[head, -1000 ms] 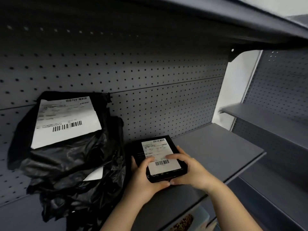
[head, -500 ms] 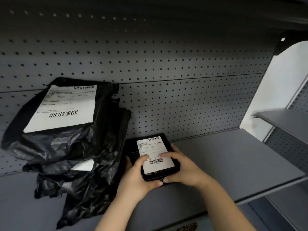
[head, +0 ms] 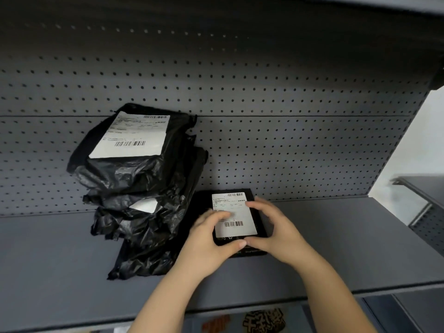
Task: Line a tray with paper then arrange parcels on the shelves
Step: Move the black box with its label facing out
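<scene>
A small black box parcel (head: 237, 212) with a white barcode label lies flat on the grey shelf (head: 348, 241), close to the pegboard back. My left hand (head: 206, 239) grips its left and near side, thumb along the front edge. My right hand (head: 276, 227) holds its right side, fingers over the label's edge and thumb meeting the left thumb at the front. To the left stands a stack of black plastic-bag parcels (head: 141, 188), the top one showing a large white label (head: 133, 134).
A grey pegboard wall (head: 288, 145) backs the shelf and another shelf hangs overhead. A second shelf unit (head: 422, 188) stands at the right. Below the shelf's front edge, printed packaging (head: 264, 320) shows on a lower level.
The view has shifted so the shelf sits more centred. The box has slid a little further back toward the pegboard, with both hands still on it.
</scene>
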Demonstrator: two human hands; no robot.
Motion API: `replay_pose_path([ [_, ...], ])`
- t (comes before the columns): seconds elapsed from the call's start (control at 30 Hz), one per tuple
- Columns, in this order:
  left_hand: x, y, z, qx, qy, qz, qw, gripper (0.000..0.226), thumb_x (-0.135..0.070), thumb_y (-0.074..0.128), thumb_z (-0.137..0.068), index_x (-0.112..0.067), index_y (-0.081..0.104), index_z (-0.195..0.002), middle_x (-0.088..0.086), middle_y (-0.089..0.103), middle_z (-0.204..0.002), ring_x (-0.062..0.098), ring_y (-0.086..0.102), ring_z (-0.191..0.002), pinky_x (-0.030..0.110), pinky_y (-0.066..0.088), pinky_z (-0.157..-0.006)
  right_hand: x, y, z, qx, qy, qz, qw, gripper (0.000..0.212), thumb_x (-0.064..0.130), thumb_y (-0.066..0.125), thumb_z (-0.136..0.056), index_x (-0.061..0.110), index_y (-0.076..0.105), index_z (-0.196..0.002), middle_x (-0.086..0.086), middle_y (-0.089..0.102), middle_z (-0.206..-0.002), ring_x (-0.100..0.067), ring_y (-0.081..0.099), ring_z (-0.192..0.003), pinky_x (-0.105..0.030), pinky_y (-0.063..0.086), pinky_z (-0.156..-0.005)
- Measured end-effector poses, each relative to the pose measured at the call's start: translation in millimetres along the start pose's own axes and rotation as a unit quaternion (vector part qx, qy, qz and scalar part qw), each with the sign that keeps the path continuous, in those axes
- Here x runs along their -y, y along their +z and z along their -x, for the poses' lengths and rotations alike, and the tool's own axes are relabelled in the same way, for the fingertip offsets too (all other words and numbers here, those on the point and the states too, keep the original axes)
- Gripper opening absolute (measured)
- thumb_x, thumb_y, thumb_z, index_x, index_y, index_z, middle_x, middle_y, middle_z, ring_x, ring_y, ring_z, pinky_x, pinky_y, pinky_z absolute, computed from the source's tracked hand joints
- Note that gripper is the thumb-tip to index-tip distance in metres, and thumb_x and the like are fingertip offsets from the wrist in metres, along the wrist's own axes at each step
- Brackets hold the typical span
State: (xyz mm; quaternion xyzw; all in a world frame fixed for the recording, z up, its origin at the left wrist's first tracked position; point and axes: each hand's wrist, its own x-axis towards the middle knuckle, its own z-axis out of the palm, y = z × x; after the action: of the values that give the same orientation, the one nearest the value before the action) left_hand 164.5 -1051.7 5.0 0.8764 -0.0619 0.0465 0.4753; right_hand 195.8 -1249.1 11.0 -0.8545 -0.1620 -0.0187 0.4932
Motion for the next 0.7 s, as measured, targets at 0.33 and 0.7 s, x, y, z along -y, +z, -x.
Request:
replay_pose_path([
  [0.33, -18.8, -38.7, 43.2, 0.04, -0.003, 0.058, 0.997, 0.071, -0.045, 0.081, -0.069, -0.046, 0.049, -0.133, -0.019, 0.049, -0.14, -0.004, 0.042, -0.13, 0.02, 0.033, -0.11, 44.9, -1.2, 41.0, 0.005, -0.001, 0.017, 1.0, 0.072, 0.017, 0.085, -0.072, 0.042, 0.051, -0.13, 0.02, 0.053, -0.135, 0.011, 0.044, -0.125, -0.013, 0.035, -0.105],
  [0.7, 11.0, -143.5, 138.2, 0.001, 0.006, 0.168, 0.986, 0.054, -0.029, 0.082, -0.076, -0.055, 0.059, -0.118, -0.021, 0.059, -0.131, -0.003, 0.05, -0.127, 0.033, 0.046, -0.105, 130.2, 94.1, 88.7, -0.005, -0.017, -0.006, 1.0, 0.057, 0.021, 0.081, -0.078, 0.043, 0.056, -0.124, 0.023, 0.059, -0.126, 0.007, 0.052, -0.118, -0.024, 0.045, -0.102],
])
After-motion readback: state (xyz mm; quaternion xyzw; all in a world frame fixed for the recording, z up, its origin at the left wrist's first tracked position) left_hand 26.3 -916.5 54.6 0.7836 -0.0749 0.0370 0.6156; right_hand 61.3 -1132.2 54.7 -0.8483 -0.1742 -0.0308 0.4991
